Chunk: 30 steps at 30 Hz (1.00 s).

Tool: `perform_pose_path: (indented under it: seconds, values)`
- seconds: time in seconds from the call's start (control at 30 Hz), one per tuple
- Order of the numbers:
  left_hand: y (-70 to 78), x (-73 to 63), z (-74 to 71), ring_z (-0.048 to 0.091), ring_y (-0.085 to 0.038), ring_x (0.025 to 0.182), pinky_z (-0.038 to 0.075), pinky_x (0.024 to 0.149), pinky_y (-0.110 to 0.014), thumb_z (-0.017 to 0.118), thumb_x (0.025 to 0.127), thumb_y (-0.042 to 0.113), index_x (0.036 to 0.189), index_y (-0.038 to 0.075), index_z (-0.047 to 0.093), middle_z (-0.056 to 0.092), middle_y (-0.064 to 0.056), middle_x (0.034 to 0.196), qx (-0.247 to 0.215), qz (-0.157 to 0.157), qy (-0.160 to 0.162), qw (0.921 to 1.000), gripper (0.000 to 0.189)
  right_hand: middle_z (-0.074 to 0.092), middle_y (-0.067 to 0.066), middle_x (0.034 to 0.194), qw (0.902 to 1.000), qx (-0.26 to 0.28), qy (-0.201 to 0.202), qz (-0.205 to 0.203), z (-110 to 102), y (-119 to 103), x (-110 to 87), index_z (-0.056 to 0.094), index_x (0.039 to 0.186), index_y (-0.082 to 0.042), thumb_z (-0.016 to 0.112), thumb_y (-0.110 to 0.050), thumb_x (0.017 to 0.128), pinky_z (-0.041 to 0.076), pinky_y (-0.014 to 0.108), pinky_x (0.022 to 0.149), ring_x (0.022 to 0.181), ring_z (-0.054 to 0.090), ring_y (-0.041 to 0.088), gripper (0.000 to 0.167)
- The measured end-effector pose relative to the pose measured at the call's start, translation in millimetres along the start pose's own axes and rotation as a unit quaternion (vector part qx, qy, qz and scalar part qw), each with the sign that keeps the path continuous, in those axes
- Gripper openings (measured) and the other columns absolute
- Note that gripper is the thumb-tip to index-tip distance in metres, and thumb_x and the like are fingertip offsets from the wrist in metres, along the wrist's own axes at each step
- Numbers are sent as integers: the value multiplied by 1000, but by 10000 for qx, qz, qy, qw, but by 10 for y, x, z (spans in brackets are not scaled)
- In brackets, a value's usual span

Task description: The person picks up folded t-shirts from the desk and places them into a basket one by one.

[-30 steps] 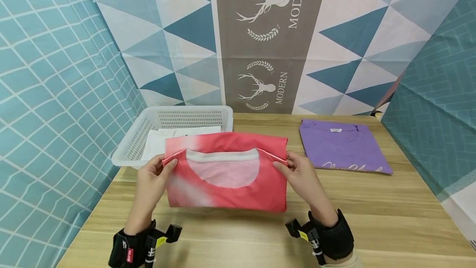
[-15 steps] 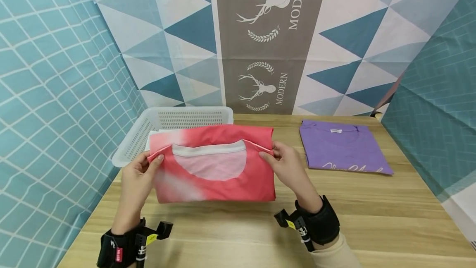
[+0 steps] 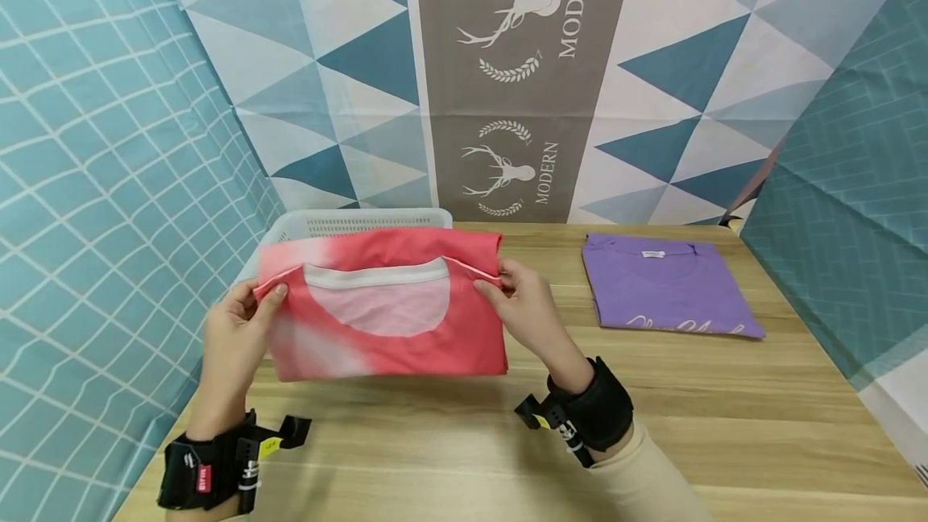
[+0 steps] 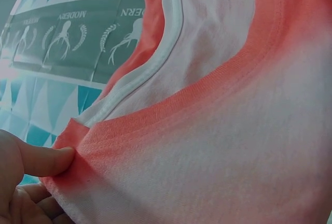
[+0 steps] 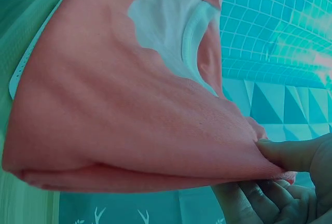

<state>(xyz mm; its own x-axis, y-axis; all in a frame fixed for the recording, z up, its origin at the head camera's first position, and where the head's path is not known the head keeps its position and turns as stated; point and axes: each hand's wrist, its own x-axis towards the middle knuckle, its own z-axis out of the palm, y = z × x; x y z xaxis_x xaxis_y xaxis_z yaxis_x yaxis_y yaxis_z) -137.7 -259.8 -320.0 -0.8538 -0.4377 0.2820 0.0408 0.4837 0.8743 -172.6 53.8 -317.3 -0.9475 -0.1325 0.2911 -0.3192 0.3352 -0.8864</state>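
A folded red and white T-shirt (image 3: 464,321) is held up off the table, its round neckline with a white band facing up. My left hand (image 3: 235,333) pinches its left corner between thumb and fingers, as the left wrist view shows with the thumb (image 4: 49,161) on top of the cloth. At the opposite corner my right hand (image 3: 529,308) pinches the shirt the same way, thumb (image 5: 288,154) above and fingers beneath. Behind the shirt stands a white plastic basket (image 3: 362,220), mostly hidden by it. What lies inside the basket cannot be seen now.
A folded purple T-shirt (image 3: 667,284) lies flat at the back right of the wooden table (image 3: 689,409). Patterned cloth walls (image 3: 500,87) enclose the table at the back and sides.
Both hands have carried the red and white T-shirt to the left and slightly back, over the basket's front. It now covers most of the basket. The purple T-shirt stays put.
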Motion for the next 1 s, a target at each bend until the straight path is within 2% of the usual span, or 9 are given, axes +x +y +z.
perform_pose_path:
  seconds: [0.17, 0.37, 0.57, 0.63, 0.8, 0.87, 0.97, 1.0]
  values:
    - [6, 88, -55, 52, 11, 64, 42, 59, -6, 63, 92, 15, 102, 7, 64, 55, 33, 68, -59, 187, 293, 9994, 12, 73, 24, 99, 10000, -7, -48, -73, 51, -63, 62, 63, 111, 6, 68, -3, 86, 47, 17, 62, 76, 67, 25, 27]
    - [33, 169, -130, 53, 12, 63, 42, 60, -4, 63, 92, 12, 98, 14, 64, 55, 34, 68, -55, 362, 485, 9981, 6, 73, 24, 96, 9995, -57, -53, -317, 104, -105, 145, 62, 108, 6, 68, -3, 86, 46, 18, 62, 75, 66, 26, 24]
    - [93, 271, -180, 54, 10, 64, 42, 60, -3, 63, 92, 13, 92, 25, 62, 58, 29, 69, -276, 231, 561, 9978, 12, 73, 24, 94, 9992, -22, 43, -395, 139, -148, 216, 63, 107, 6, 68, -2, 85, 45, 17, 62, 74, 67, 25, 24]
    - [111, 304, -195, 54, 10, 65, 43, 60, -3, 63, 92, 14, 95, 24, 62, 58, 30, 70, -246, 229, 561, 9979, 10, 73, 24, 93, 9993, -4, 65, -378, 148, -162, 245, 64, 107, 6, 68, -3, 85, 46, 18, 61, 73, 66, 23, 24]
    - [135, 357, -242, 55, 10, 70, 43, 63, -3, 61, 94, 19, 105, 18, 62, 58, 29, 74, -98, -1, 454, 9989, 12, 74, 23, 92, 9994, -22, 87, -340, 165, -186, 320, 64, 106, 6, 67, -4, 87, 45, 18, 61, 72, 65, 23, 22]
    - [142, 374, -254, 56, 8, 72, 43, 63, -3, 60, 94, 21, 105, 19, 62, 58, 27, 77, -89, -114, 415, 9990, 12, 74, 23, 92, 9994, -31, 100, -326, 169, -189, 342, 64, 106, 6, 67, -3, 87, 45, 18, 61, 72, 65, 24, 21]
    - [148, 426, -255, 56, 8, 72, 44, 64, -2, 61, 93, 19, 101, 22, 62, 59, 26, 77, -214, -110, 456, 9987, 8, 73, 24, 91, 9995, -27, 96, -288, 177, -196, 366, 63, 106, 7, 65, -2, 87, 45, 17, 60, 72, 66, 24, 21]
    - [143, 448, -251, 56, 9, 71, 44, 64, -2, 62, 93, 18, 98, 24, 61, 59, 27, 77, -260, -22, 495, 9984, 8, 73, 25, 91, 9996, -22, 79, -286, 179, -200, 373, 63, 107, 7, 64, -1, 87, 45, 17, 60, 72, 65, 24, 21]
